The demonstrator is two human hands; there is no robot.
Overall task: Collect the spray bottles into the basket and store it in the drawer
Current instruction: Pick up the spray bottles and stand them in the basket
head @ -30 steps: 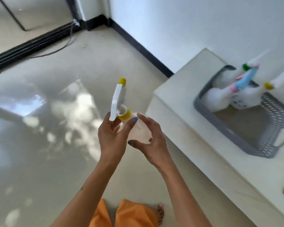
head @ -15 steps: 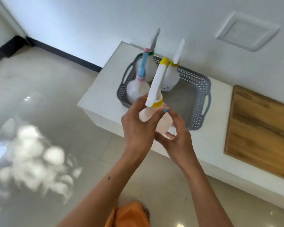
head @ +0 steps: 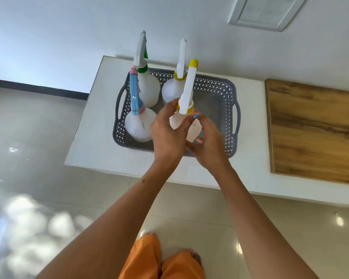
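Both hands hold a white spray bottle with a yellow collar and nozzle tip (head: 186, 93) upright over the front middle of a grey perforated basket (head: 229, 109). My left hand (head: 166, 133) wraps its neck and shoulder; my right hand (head: 207, 141) cups its body from the right. Three more white bottles stand in the basket: one with a blue and pink sprayer (head: 139, 121) at front left, one with a green collar (head: 147, 85) at back left, one with a yellow collar (head: 174, 87) at back middle.
The basket sits on a white counter (head: 97, 125) against a white wall. A wooden board (head: 314, 131) lies on the counter to the right. Glossy tiled floor (head: 38, 158) spreads to the left and below; my bare feet and orange trousers (head: 161, 258) show at the bottom.
I have turned from the open floor toward the counter and carried the yellow-collared bottle forward; it now hangs over the basket, with both hands still on it.
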